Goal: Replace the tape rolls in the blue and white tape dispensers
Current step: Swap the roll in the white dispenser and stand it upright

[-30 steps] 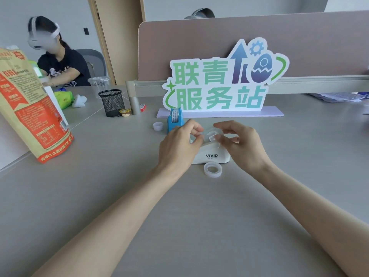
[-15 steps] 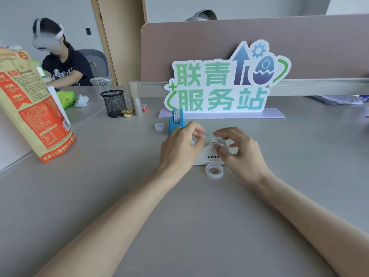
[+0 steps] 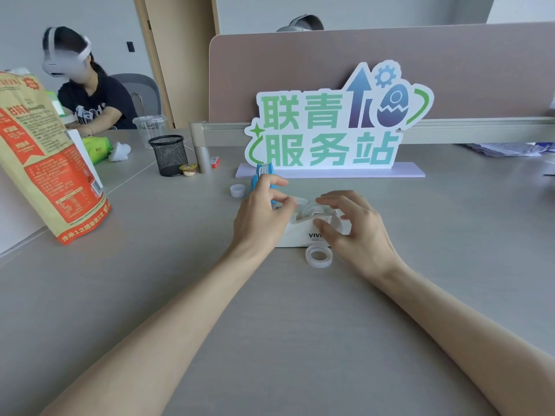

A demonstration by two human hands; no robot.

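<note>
Two bare arms reach out over a big grey worktop (image 3: pixel 300 340). At the back stands a green and white sign (image 3: pixel 330 136), and an orange bag (image 3: pixel 45 163) leans at the left edge. Both hands are working at the white dispenser (image 3: pixel 300 237), which sits mid-worktop. Left hand (image 3: pixel 259 220) has its fingers pinched together over the dispenser's left end, on something clear, can't tell what. Right hand (image 3: pixel 357 232) sits at the right end, fingers spread loose and curled, thumb touching the front by the logo, not clamped on anything. Blue dispenser (image 3: pixel 260 175) stands just behind the left hand, in front of the sign. Loose tape roll (image 3: pixel 319 257) lies flat just in front of the white one, and a small white core (image 3: pixel 238 190) sits left of the blue one
</note>
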